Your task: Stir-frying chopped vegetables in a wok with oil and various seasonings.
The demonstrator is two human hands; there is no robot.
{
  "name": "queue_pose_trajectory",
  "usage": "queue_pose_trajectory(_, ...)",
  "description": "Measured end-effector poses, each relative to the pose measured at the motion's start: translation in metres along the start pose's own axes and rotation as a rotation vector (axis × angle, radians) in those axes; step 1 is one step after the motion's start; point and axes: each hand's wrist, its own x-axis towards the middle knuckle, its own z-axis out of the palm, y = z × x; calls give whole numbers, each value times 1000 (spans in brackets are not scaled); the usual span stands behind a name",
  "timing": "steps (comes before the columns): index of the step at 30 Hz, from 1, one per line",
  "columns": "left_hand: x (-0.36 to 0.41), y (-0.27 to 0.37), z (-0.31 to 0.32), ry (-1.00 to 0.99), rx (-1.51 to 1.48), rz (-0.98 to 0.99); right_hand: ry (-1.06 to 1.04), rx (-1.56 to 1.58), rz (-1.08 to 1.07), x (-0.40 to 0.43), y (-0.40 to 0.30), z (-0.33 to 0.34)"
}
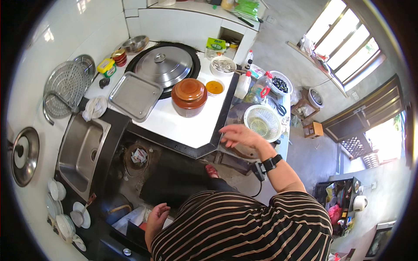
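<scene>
My right hand (pixel 240 135), a strapped device on its wrist, hangs over the near right corner of the white-tiled stove top (pixel 187 137). Nothing is in its loosely bent fingers, and a white plastic colander (pixel 263 122) lies just beyond it. Low by my waist, my left hand (pixel 158 214) is empty, fingers slightly curled. On the stove top stands a brown lidded ceramic pot (pixel 189 98), beside a bowl of orange liquid (pixel 214 87) and a white bowl of pale food (pixel 223 66). A metal tray (pixel 135 96) leans against the wok's rim, and a domed steel lid (pixel 164 67) covers the wok.
At left is a steel sink (pixel 81 153) with a faucet (pixel 55 101) and a white cloth (pixel 94 108). Stacked white bowls (pixel 63 225) line the dark counter. Bottles (pixel 258 91), scissors (pixel 281 110) and a basket (pixel 277 83) crowd the right-hand table. A wooden stool (pixel 313 130) stands farther right.
</scene>
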Motion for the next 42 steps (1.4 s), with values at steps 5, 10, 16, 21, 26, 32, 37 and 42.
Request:
queue_pose_trajectory(5, 34, 17, 32, 68, 33, -51, 444, 122, 30, 19, 67, -139)
queue_pose_trajectory(10, 79, 28, 74, 172, -30, -89, 540, 192, -38, 34, 69, -220)
queue_pose_trajectory(16, 128, 64, 115, 173, 13, -74, 685, 231, -230, 49, 46, -302)
queue_pose_trajectory(21, 146, 75, 130, 194, 67, -78, 600, 227, -247, 79, 37, -322)
queue_pose_trajectory(26, 159, 99, 149, 221, 79, -96, 660, 248, 30, 196, 105, -313)
queue_pose_trajectory(32, 143, 91, 151, 290, 28, -86, 699, 143, 110, 248, 104, -319)
queue_pose_trajectory(37, 126, 78, 159, 355, -55, -186, 593, 393, -26, 268, 121, -328)
queue_pose_trajectory(42, 115, 77, 164, 393, -88, -169, 722, 436, -168, 243, 104, -325)
